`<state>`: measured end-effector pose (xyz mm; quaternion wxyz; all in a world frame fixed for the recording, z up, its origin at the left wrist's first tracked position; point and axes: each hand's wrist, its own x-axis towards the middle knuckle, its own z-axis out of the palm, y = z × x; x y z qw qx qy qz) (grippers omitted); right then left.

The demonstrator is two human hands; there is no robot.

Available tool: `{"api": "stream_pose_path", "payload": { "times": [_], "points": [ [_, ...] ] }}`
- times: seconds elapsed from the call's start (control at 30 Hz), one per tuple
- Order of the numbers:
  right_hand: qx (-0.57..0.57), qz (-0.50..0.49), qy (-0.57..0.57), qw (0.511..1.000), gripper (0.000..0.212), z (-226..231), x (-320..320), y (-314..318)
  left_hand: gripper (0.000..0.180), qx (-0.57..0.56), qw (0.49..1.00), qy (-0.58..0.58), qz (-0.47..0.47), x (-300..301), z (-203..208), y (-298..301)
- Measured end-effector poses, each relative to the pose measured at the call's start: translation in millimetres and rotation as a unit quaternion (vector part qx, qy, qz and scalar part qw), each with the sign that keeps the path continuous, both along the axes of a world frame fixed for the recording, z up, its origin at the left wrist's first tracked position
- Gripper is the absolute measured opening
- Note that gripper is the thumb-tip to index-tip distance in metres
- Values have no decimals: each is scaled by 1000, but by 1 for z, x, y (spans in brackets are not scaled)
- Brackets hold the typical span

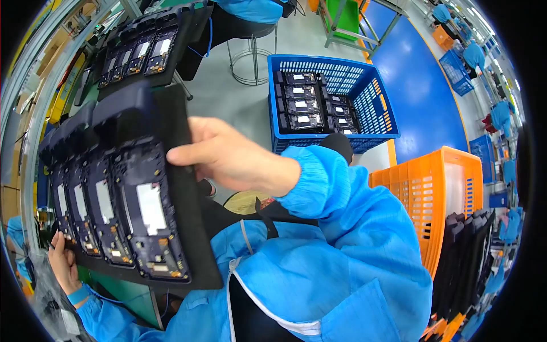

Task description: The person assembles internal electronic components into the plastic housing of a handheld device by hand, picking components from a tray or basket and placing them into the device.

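Note:
Both my hands carry a black foam tray (196, 228), tilted in front of me at the left. Lying in it side by side are several dark handheld-device housings (151, 211), each with circuit parts and a white rectangular patch. My right hand (228, 154) grips the tray's right edge, thumb on top and the other fingers out of sight beneath. At the lower left corner, my left hand (65, 265) is closed on the tray's edge; some of its fingers are hidden. A blue band with a cord (78, 295) circles my left wrist.
Another loaded foam tray (165, 71) rests beyond mine. A blue crate (336, 139) holds more loaded trays ahead. At my right stands an orange crate (413, 191), with black foam sheets (464, 256) beside it. A stool (253, 57) and a co-worker's blue sleeve (250, 8) are farther off.

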<state>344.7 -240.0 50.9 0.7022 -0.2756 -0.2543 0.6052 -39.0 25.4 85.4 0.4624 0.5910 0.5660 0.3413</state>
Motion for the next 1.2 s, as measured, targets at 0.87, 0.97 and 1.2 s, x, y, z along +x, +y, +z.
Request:
{"api": "stream_pose_path", "payload": {
  "times": [0.87,0.97,1.2],
  "points": [
    [-70,-495,40,865,33,-132,271,-312,18,-204,911,-67,-352,584,-155,-172],
    [-69,-532,67,841,38,-170,289,-325,23,-209,898,-36,-387,655,-193,-185],
    [-140,-636,159,742,36,-265,343,-357,27,-214,873,-16,-439,802,-270,-240]
  ]
}}
